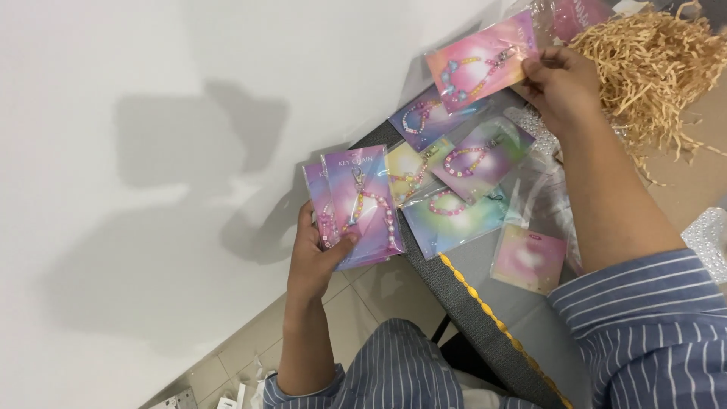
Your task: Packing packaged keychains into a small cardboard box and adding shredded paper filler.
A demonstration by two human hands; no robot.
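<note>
1. left hand [318, 254] closed on a small stack of bagged bead keychain cards [360, 204], thumb across the front, held off the table's near edge over the floor tiles [379, 291].
2. right hand [560, 87] pinching one pink keychain card [481, 60] by its right end, raised above the spread of cards [454, 182] on the grey table [485, 303].
3. best gripped by the card border, not the beads; slippery sleeves call for a firm thumb.
4. tight on the right: shredded paper filler [651, 68] just beside that hand; white wall [189, 151] close on the left.
5. open room only between the hands, above the spread.
</note>
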